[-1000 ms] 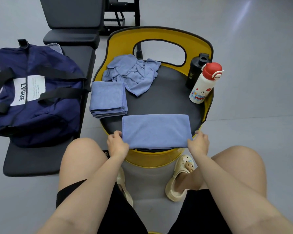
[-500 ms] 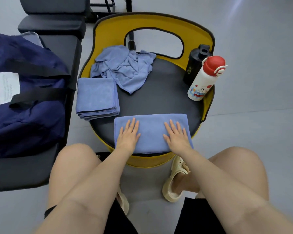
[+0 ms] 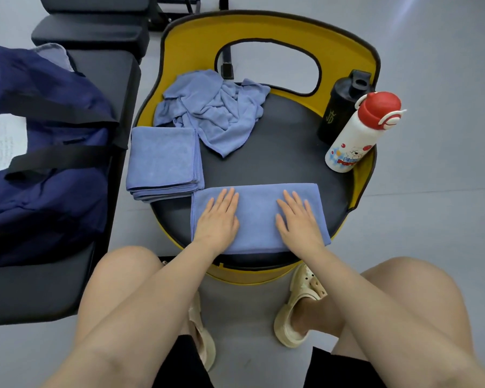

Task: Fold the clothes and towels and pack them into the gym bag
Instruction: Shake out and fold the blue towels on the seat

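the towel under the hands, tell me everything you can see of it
The towel is blue, soft and terry-like, folded into a flat wide rectangle with neat edges. It lies at the near edge of the chair seat, its left end touching the folded stack. The left hand and right hand press on it with straight fingers.

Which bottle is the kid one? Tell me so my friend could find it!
Look at the round yellow chair with the dark seat, then at its right edge, where two bottles stand side by side. The kid one is the white bottle with the red cap and cartoon bear; its neighbour is a plain black shaker bottle.
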